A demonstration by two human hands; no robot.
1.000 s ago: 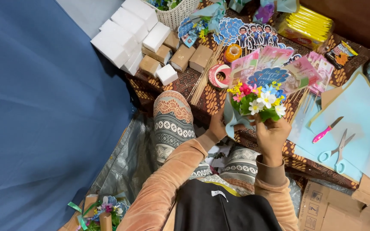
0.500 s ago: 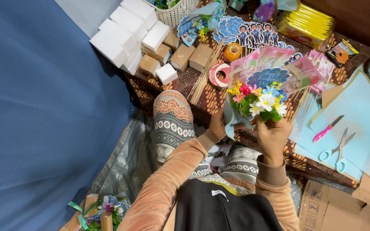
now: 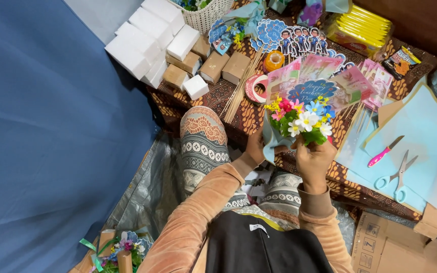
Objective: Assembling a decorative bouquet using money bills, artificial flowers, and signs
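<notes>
A small bouquet of artificial flowers (image 3: 301, 119), pink, white, blue and yellow, is held upright in front of me over my lap. My right hand (image 3: 313, 159) grips the stems from below. My left hand (image 3: 255, 147) holds a light blue paper wrap (image 3: 270, 141) against the bouquet's left side. A blue scalloped card topper (image 3: 313, 89) on a stick rises behind the flowers.
White foam blocks (image 3: 145, 43) and brown boxes (image 3: 213, 66) lie at the upper left of the patterned mat (image 3: 241, 116). Wooden skewers (image 3: 242, 83), tape rolls (image 3: 255, 88), cut-out figures (image 3: 299, 40), blue paper sheets (image 3: 421, 136), a pink cutter (image 3: 384, 151) and blue scissors (image 3: 398, 177) lie around. A finished bouquet (image 3: 122, 250) sits lower left.
The bouquet has shifted slightly in my hands; both hands keep their hold in about the same place.
</notes>
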